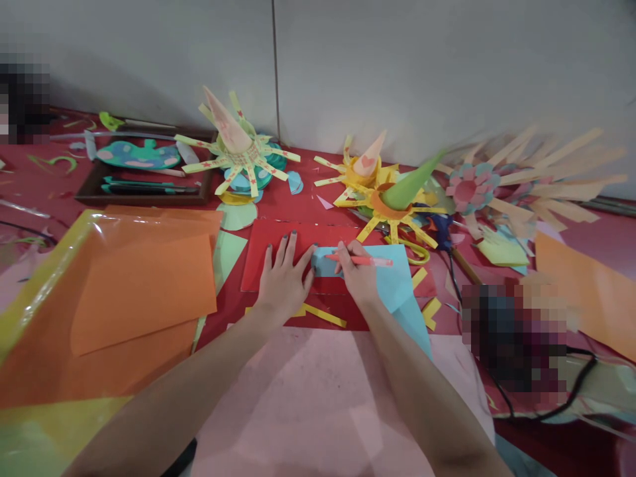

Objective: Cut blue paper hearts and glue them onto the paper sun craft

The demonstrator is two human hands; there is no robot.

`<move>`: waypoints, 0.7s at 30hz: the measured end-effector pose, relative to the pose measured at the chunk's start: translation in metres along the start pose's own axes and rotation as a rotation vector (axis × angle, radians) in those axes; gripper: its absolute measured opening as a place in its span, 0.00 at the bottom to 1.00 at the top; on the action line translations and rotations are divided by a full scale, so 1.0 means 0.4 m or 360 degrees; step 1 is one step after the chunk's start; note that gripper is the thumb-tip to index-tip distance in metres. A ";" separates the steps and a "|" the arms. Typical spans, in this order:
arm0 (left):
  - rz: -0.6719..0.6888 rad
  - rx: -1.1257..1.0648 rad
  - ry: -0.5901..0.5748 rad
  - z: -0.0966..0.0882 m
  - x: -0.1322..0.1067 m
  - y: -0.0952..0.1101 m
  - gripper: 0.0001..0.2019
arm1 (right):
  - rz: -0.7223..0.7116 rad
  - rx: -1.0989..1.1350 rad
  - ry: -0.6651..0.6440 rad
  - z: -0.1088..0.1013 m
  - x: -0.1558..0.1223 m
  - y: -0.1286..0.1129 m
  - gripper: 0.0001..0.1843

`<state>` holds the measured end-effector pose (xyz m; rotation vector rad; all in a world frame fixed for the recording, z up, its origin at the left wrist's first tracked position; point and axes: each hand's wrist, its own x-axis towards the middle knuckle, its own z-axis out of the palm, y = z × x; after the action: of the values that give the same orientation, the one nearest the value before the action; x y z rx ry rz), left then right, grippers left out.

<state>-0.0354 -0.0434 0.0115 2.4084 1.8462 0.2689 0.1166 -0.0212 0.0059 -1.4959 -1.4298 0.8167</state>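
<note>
On blue paper (392,275), right fingers (349,254) around slim orange pen (365,261); left fingers (281,250) splayed alongside.

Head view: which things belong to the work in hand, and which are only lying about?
In use: right hand holding the orange pen on the light blue paper; left hand flat on the red paper beneath.
Lying about: orange sheets, cone paper flowers, brown tray, yellow strips, pink sheet.

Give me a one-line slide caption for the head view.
Left hand flat on red paper while right hand holds an orange pen over blue paper, paper flowers behind.
</note>
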 end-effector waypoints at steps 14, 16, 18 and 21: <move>0.0007 -0.0022 -0.0011 0.003 0.000 -0.001 0.23 | -0.0061 -0.0049 -0.0159 0.000 -0.004 -0.021 0.20; 0.0007 -0.0022 -0.0019 0.003 0.001 -0.001 0.23 | -0.0070 -0.0046 -0.0173 0.000 -0.003 -0.020 0.20; 0.0008 -0.0017 -0.0030 0.003 0.001 -0.001 0.24 | -0.0064 -0.0026 -0.0199 -0.001 -0.003 -0.020 0.20; 0.0006 -0.0012 -0.0035 0.003 0.001 -0.001 0.24 | -0.0043 0.0003 -0.0251 -0.002 -0.001 -0.020 0.20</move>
<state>-0.0353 -0.0431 0.0102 2.4004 1.8286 0.2484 0.1140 -0.0222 0.0135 -1.4338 -1.5607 0.9359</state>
